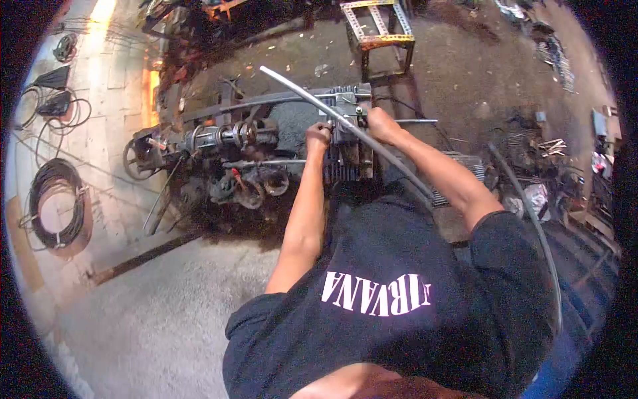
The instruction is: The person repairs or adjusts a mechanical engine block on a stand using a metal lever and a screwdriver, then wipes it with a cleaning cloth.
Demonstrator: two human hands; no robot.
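**Tube part-way bent in the machine**

A long grey metal tube point(372, 143) is held in a bending machine point(349, 133), and the work is judged to be under way rather than finished. A curve is already seen in the length beyond the grip, which rises up and away toward the far left, and a second curved length, possibly the same tube, is seen sweeping down past the right shoulder. The stretch passing through the machine looks almost straight, so more bending may be left; how much cannot be told.

The right hand point(384, 124) is closed round the tube just beside the machine head, its grip pressed together on the metal. The left hand point(319, 136) is closed at the machine's near-left side on what seems to be a handle or rod; exactly what is pinched there cannot be made out.

The tube appears smooth, pale grey and slim, without visible kinks or flattening, though fine detail is lost at this size.

To the left of the grip, a dark cluster of shafts and a wheel point(136, 159) is joined to the machine. Beyond the grip, a rusty metal frame point(380, 33) is stood on the littered floor point(166, 319). Far to the left, coiled cable point(56, 203) is laid out.
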